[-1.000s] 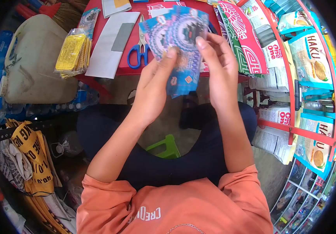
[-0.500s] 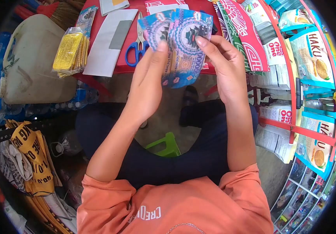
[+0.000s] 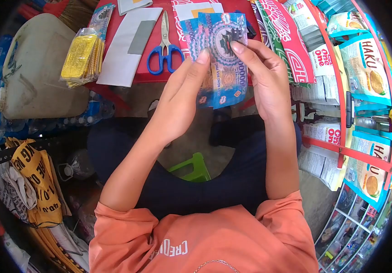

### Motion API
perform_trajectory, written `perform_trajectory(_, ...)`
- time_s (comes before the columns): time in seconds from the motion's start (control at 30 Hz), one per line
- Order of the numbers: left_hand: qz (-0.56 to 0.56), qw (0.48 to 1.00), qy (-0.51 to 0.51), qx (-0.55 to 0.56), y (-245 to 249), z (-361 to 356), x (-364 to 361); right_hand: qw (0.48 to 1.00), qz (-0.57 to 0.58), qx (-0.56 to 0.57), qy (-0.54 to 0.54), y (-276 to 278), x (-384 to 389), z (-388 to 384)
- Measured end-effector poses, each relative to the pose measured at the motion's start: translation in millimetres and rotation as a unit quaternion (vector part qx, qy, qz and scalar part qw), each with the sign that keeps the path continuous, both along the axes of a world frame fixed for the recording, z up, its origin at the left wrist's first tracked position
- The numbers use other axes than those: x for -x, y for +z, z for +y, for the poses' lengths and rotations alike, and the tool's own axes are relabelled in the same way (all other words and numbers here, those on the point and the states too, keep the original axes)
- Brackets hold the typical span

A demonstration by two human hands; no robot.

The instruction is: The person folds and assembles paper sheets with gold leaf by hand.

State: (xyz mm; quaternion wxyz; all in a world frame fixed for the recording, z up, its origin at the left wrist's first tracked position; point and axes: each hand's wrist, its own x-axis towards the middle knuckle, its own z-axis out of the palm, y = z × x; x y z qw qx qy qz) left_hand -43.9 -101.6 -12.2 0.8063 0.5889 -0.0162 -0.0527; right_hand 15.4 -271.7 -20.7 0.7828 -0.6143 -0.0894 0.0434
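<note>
My left hand [image 3: 181,98] pinches a few blue printed joss paper notes [image 3: 229,78] between the thumb and fingers. On the other side, my right hand [image 3: 265,73] grips the same notes, its thumb lying over the printed building. The notes overlap, fanned slightly, above the near edge of the red table. Left of them lie blue-handled scissors [image 3: 165,42], blades pointing away from me. Beside the scissors is a white folded paper [image 3: 122,50] with a grey patch. A clear-wrapped bundle of gold joss paper [image 3: 79,58] sits at the table's left edge, near more blue notes [image 3: 101,20].
Pink and green patterned packages [image 3: 291,45] line the table's right side. A red rack [image 3: 360,157] holds hanging snack packs [image 3: 366,68] at right. A plastic jerrycan [image 3: 45,73] stands at left. A green stool [image 3: 196,168] shows between my legs.
My left hand has moved right, bringing the notes closer together so they overlap more. The notes hang a little lower, and the scissors' handles show fully.
</note>
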Motion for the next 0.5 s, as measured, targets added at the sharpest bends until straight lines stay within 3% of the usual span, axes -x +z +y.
perform_trajectory(0.5, -0.021, 0.998, 0.054, 0.017, -5.3, 1.8, -5.7, 0.998, -0.007, 0.060, 0.011, 3.8, -0.3, -4.3)
